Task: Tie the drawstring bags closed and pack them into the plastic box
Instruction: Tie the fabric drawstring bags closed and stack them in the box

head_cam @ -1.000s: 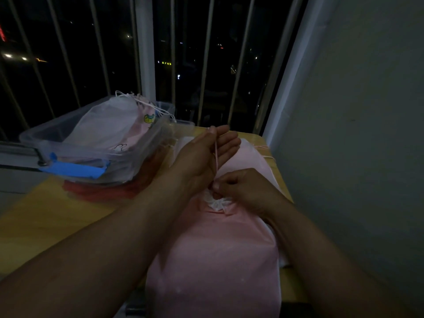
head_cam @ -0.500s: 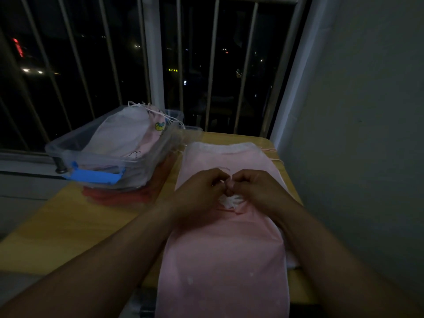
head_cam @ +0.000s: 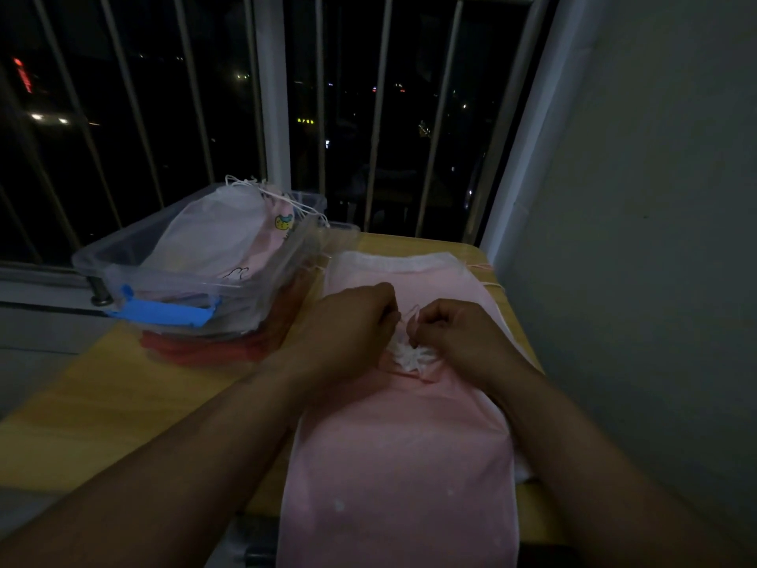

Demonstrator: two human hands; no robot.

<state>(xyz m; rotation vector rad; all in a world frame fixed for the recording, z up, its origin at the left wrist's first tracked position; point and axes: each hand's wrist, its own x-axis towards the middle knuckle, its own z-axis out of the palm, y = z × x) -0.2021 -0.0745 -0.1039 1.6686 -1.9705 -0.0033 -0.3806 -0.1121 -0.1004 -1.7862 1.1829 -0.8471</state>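
Night-dark window bars point(head_cam: 270, 116) stand behind a yellow desk point(head_cam: 102, 403). On it sits the clear plastic box point(head_cam: 123, 256) with a blue latch point(head_cam: 159, 311), holding white and pink tied bags point(head_cam: 213, 231); something red point(head_cam: 213, 346) lies under the box. Just right of the box, a pink drawstring bag point(head_cam: 401, 444) lies flat, its mouth point(head_cam: 409, 354) gathered into a white ruffle. The left hand point(head_cam: 348, 321) and right hand point(head_cam: 454, 334), both hands with fingers curled, pinch the thin drawstring point(head_cam: 413, 317) at that ruffle. Another pink bag point(head_cam: 401, 264) lies beneath, also right of the box.
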